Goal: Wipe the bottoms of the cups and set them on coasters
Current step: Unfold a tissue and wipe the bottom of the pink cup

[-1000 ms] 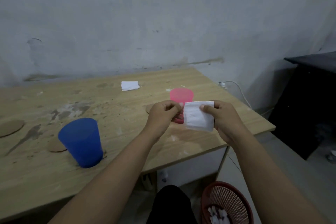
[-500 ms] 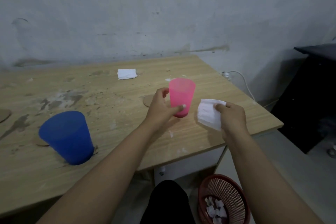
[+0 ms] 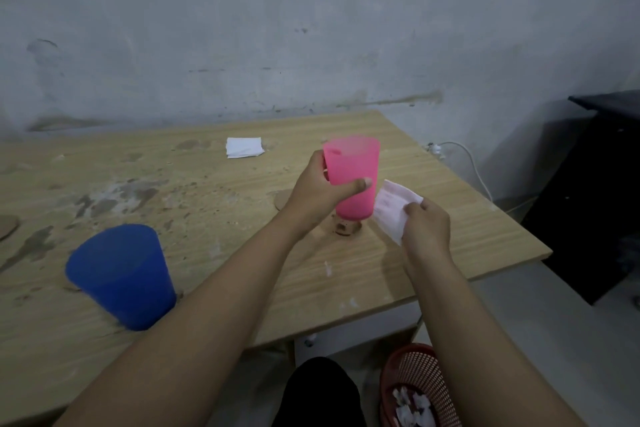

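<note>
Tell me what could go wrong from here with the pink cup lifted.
1. The left hand grips the pink cup upright; tilting it for wiping could spill anything inside, which I cannot see.
2. The dirty ring beneath could re-soil the bottom if the cup returns there.
3. The coaster is half hidden behind the left hand, so placement may miss.

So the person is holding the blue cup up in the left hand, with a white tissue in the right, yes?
Not quite: the head view shows the left hand holding up the pink cup. The blue cup stands untouched on the table. The right hand does hold the white tissue.
</note>
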`<state>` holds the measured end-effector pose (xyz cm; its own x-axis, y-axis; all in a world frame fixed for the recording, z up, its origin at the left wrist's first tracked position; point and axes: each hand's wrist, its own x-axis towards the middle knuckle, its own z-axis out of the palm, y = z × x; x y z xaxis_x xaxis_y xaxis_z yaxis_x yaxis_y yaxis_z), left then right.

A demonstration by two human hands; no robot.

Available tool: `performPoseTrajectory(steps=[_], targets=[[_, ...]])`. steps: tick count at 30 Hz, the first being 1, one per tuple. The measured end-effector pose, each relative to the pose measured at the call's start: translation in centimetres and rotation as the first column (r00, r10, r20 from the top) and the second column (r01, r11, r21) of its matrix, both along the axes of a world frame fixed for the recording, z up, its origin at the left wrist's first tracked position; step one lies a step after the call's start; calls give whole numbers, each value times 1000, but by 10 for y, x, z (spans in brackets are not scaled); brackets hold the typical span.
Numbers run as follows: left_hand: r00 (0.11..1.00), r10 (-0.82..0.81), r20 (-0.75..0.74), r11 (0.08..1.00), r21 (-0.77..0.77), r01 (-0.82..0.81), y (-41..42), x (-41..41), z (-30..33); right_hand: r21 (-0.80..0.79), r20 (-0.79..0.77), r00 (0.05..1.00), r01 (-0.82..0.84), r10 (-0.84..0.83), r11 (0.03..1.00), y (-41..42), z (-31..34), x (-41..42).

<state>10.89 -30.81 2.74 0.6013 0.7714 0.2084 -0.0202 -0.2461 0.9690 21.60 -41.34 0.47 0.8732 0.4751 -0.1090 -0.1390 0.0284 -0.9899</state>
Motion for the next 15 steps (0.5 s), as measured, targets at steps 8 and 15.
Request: performPoseTrajectory(steps=[8,15], targets=[[999,-35,25,999,20,34,-7,-5,23,498,-406,860,-76,309,864,10,8,-24],[998,-33,51,999,15,32,-11,-9,24,617,-468,759,-87,454,782,4,6,-35]])
